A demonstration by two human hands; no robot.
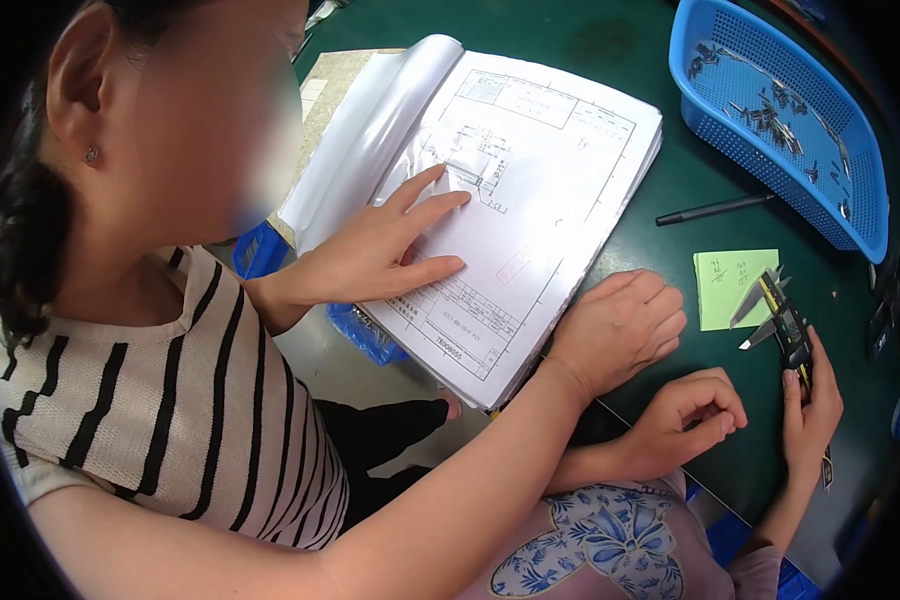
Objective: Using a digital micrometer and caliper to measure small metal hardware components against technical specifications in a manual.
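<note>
My left hand (688, 422) rests at the table's near edge with its fingers curled into a loose fist. Nothing shows in it. In my right hand (813, 400) is a caliper (790, 332), gripped by its dark body. Its jaws stand apart, and their tips reach over a green sticky note pad (713, 300) with handwriting. A co-worker's hand (610, 325) lies bent on the table just beyond my left hand. The co-worker's other hand (375, 245) spreads over a technical drawing (560, 200) in a thick binder of clear sleeves, its fingertips touching the drawn part.
At the far right a blue perforated basket (770, 165) holds many small dark metal pieces. A black pen (715, 209) lies between it and the note pad. The co-worker, in a striped top (160, 400), sits close at my left. The green tabletop (610, 270) carries everything.
</note>
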